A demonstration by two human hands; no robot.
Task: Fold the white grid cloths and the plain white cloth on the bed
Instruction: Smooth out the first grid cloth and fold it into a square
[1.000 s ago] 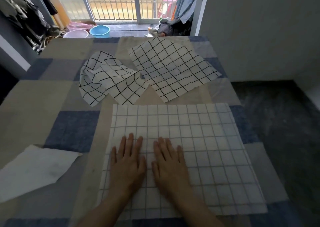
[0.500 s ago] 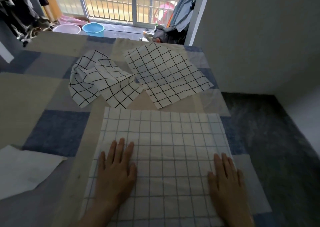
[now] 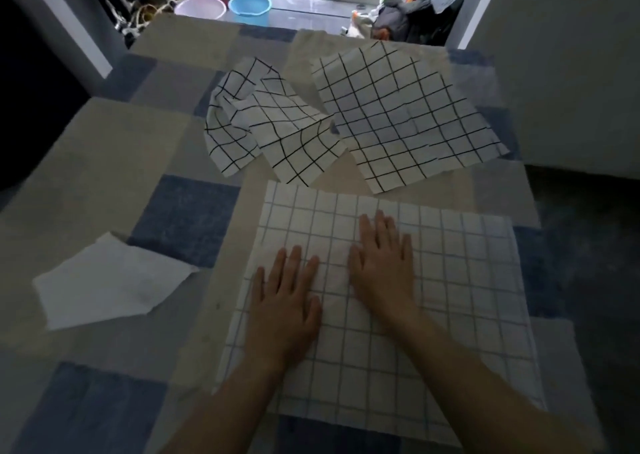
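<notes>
My left hand (image 3: pixel 285 301) and right hand (image 3: pixel 382 263) lay palm-down, side by side, on the large grid cloth (image 3: pixel 460 301), which was spread flat on the bed (image 3: pixel 104 163) right in front of me. My fingers were out straight and only slightly spread, flat on the fabric and pinching nothing; the right hand reached a bit farther toward 12 o'clock than the left. At 12 o'clock from my hands sat a crumpled grid cloth (image 3: pixel 277 131) with bold black lines, its near corner just beside the far edge of the large one. At about 1 o'clock a flatter grid cloth (image 3: pixel 405 114) lay turned at an angle, its edge meeting the crumpled one. The plain white cloth (image 3: pixel 110 280) lay at 9 o'clock, apart from the others, on the blue-and-beige patchwork cover.
</notes>
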